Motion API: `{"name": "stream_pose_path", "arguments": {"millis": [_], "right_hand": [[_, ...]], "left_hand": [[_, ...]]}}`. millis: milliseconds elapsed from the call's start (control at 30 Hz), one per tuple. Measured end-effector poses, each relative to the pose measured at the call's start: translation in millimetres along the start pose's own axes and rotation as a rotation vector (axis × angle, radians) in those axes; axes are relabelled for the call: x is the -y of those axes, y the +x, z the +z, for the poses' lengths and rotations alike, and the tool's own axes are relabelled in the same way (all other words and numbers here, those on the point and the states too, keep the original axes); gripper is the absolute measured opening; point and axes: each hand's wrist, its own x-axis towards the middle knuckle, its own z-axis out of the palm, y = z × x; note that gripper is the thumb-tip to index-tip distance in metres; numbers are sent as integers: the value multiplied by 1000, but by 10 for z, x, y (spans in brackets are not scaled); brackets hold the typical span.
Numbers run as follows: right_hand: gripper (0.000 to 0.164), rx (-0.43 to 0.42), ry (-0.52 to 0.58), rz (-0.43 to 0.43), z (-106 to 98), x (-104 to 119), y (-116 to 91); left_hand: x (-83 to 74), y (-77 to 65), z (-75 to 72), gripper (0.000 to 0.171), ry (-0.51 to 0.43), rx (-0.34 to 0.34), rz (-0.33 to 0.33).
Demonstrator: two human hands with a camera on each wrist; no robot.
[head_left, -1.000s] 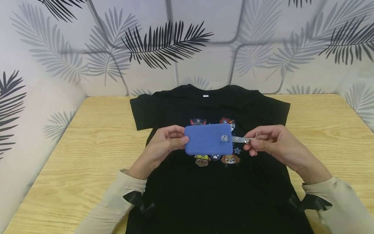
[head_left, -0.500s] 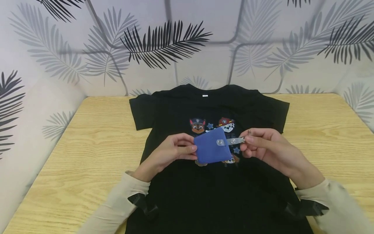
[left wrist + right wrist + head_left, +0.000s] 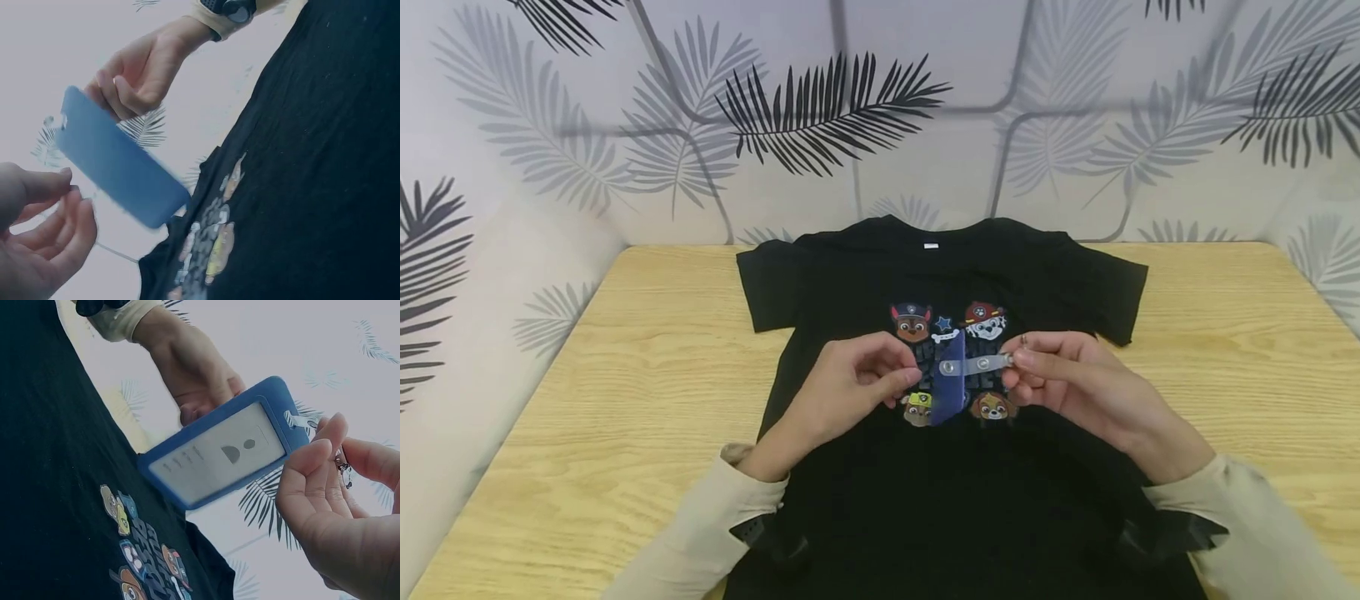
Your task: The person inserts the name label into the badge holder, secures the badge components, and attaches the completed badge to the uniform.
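A blue ID badge holder [image 3: 949, 396] hangs in the air over a black T-shirt [image 3: 955, 500], seen nearly edge-on in the head view. Its front, with a white card [image 3: 225, 444] under a window, faces the right wrist view; the plain blue back [image 3: 119, 156] shows in the left wrist view. My right hand [image 3: 1082, 387] pinches the metal clip at the end of the clear snap strap [image 3: 973, 365]. Just left of the holder is my left hand [image 3: 857, 387], its fingers loosely bent, thumb near the fingertips, with a small gap to the holder.
The T-shirt lies spread on a wooden table [image 3: 662, 350], cartoon dog heads [image 3: 988, 323] printed on its chest. Behind the table stands a pale wall covering [image 3: 925, 167] with leaf patterns. Dark straps [image 3: 1180, 533] sit on both sleeves.
The left hand has let go of the badge holder's end. The holder has swung from facing the head camera to nearly edge-on, while the right hand moved left with the clip.
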Motion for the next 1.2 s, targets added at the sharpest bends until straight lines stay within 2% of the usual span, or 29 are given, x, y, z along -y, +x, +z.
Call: {"name": "stream_pose_path", "arguments": {"millis": [133, 233, 400, 567, 833, 1033, 1200], "right_hand": [[30, 0, 7, 12, 15, 5, 18], [31, 14, 19, 17, 22, 6, 30], [32, 49, 17, 31, 32, 3, 51], [31, 63, 2, 41, 57, -1, 80], [29, 83, -5, 52, 109, -10, 131], [28, 74, -89, 56, 127, -21, 156], [25, 57, -158, 64, 180, -9, 184]], "left_hand": [[-75, -18, -3, 10, 104, -90, 151], [-98, -18, 0, 16, 161, -133, 278], [-100, -14, 24, 25, 271, -144, 460], [-119, -9, 34, 33, 346, -119, 571], [-127, -11, 43, 31, 337, -76, 602], [-141, -35, 81, 29, 247, -25, 550], [-146, -42, 86, 25, 164, -13, 506]]}}
